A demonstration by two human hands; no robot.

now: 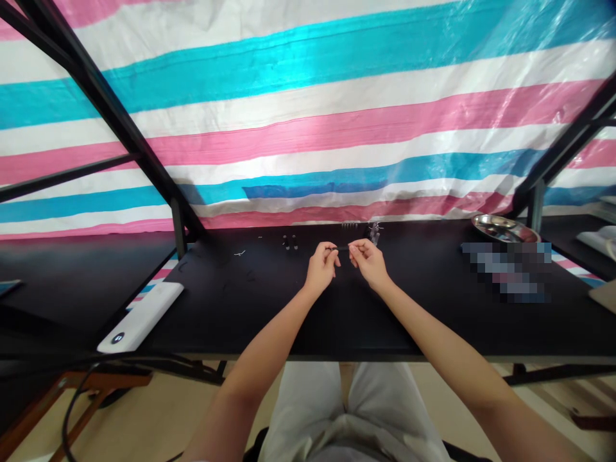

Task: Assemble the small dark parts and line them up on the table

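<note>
Between my two hands a thin dark strip (342, 248) is stretched, too small to name for certain. My left hand (321, 269) pinches its left end between thumb and fingers. At its right end, the fingertips of my right hand (368, 262) are closed on it. Just behind my right hand lies a small cluster of clear and whitish pieces (374, 232). A row of tiny pale pieces (350, 225) sits at the table's back edge. Left of my hands are a few small dark parts with light tips (290, 242).
The black table (231, 321) carries a long white device (142, 317) at left, white bits (239, 253) and dark scraps. A round metal tray (505, 230) and a pixelated item (505, 269) lie at right. Black frame posts (178, 228) and a striped sheet (308, 122) stand behind.
</note>
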